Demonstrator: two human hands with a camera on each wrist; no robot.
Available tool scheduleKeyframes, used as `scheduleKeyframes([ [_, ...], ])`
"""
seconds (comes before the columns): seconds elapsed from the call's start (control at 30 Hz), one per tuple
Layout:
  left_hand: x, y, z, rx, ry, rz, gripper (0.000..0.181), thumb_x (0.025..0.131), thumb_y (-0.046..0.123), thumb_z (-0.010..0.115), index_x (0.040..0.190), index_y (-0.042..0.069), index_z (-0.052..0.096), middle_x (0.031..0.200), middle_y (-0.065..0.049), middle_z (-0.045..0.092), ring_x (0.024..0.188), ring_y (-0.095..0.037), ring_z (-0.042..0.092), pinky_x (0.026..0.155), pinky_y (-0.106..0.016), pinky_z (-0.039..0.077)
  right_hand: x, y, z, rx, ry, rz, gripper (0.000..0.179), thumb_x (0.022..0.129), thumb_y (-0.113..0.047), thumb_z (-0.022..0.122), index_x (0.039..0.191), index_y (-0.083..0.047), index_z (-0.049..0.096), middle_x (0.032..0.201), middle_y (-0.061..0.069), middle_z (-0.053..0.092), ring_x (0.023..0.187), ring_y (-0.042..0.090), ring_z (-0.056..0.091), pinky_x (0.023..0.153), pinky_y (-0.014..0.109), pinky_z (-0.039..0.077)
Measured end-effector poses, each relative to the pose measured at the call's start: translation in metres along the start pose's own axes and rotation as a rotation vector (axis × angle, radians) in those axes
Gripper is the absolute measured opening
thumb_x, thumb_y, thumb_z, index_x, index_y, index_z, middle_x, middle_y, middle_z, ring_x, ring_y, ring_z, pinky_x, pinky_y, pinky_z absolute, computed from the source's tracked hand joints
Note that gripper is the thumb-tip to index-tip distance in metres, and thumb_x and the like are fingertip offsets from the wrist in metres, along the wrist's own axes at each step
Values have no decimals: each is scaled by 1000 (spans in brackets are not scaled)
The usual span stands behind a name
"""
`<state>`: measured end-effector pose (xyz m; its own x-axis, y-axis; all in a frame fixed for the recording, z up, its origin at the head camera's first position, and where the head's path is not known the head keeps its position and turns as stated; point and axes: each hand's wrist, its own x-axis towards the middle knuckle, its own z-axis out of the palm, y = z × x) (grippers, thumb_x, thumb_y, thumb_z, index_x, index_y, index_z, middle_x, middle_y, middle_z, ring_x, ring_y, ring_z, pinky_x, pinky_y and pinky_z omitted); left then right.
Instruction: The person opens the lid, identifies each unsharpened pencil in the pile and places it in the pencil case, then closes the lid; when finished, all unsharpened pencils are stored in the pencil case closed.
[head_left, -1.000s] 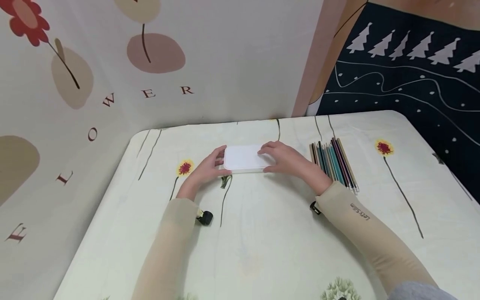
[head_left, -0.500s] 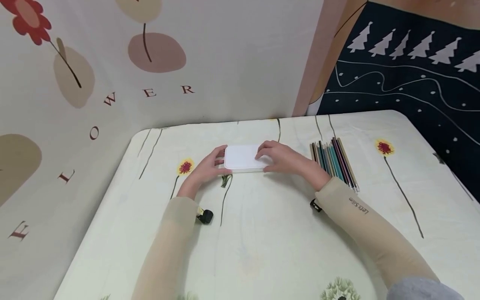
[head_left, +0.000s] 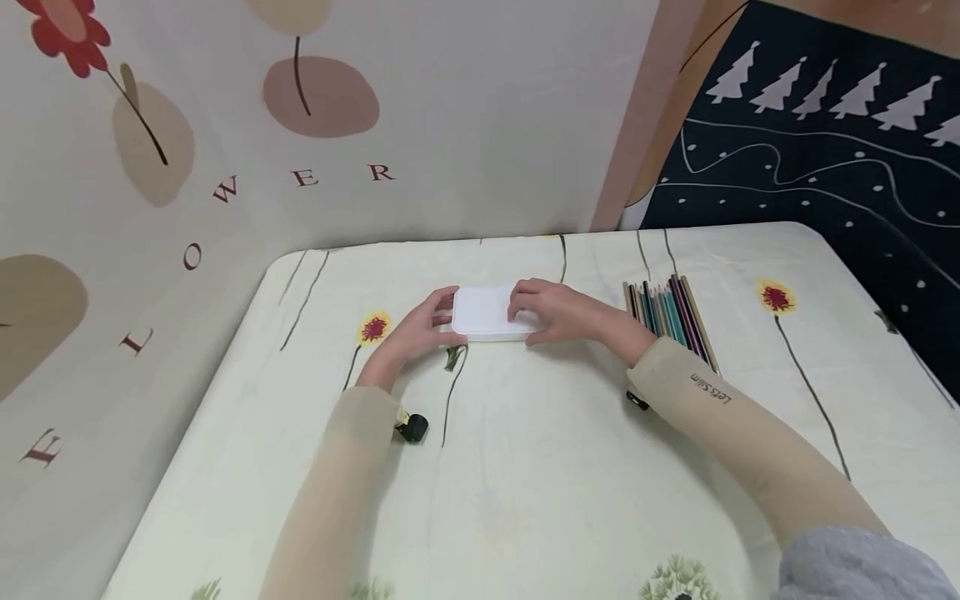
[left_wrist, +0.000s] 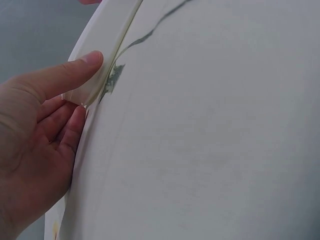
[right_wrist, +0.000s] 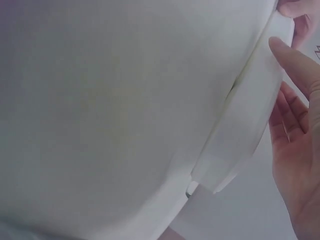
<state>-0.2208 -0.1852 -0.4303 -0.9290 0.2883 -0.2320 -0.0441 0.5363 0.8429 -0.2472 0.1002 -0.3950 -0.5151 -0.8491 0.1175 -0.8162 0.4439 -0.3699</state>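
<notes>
A flat white box [head_left: 480, 312] with rounded corners lies on the flower-print cloth. At its left end is my left hand [head_left: 420, 331], thumb on the front side and fingers around the corner. The left wrist view shows that thumb pressed on the box's side wall [left_wrist: 107, 37], other fingers curled by its end. My right hand [head_left: 566, 315] holds the right part, with its thumb at the front side and bent fingers on the top. In the right wrist view the thumb touches the long side of the box [right_wrist: 240, 125]. The box's right end is partly hidden by this hand.
A row of several colored pencils [head_left: 663, 312] lies right of the box, partly behind my right forearm. Beyond the table's [head_left: 525, 475] back edge hangs a pale printed curtain [head_left: 480, 142]. A dark cloth with white trees [head_left: 810, 158] hangs at the right.
My right fingers have slid slightly left over the box's top and bent more. My left hand keeps its place on the box. The head view has shifted a little.
</notes>
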Motion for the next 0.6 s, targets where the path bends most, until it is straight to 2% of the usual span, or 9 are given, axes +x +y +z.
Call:
scheduleKeyframes([
  [0.23, -2, 4, 1, -1, 5, -4, 92, 84, 16, 81, 157, 19, 24, 159, -11, 36, 142, -33, 43, 120, -46, 37, 1, -4, -1, -71, 5, -5, 25, 83, -15, 79, 102, -12, 63, 117, 5, 62, 105, 20, 56, 95, 38, 52],
  [0.43, -2, 2, 1, 10, -4, 6, 92, 85, 17, 80, 158, 18, 23, 159, -12, 35, 142, -34, 43, 120, -47, 37, -2, -5, -2, -50, -15, 0, 26, 82, -8, 77, 103, -9, 62, 118, 7, 60, 106, 22, 56, 95, 39, 52],
  [0.6, 1, 2, 1, 5, 2, 4, 92, 85, 16, 80, 158, 18, 23, 158, -13, 36, 141, -34, 43, 119, -47, 37, 0, -4, -1, -95, -3, -17, 28, 80, -9, 78, 102, -9, 60, 115, 6, 60, 102, 21, 56, 92, 37, 53],
])
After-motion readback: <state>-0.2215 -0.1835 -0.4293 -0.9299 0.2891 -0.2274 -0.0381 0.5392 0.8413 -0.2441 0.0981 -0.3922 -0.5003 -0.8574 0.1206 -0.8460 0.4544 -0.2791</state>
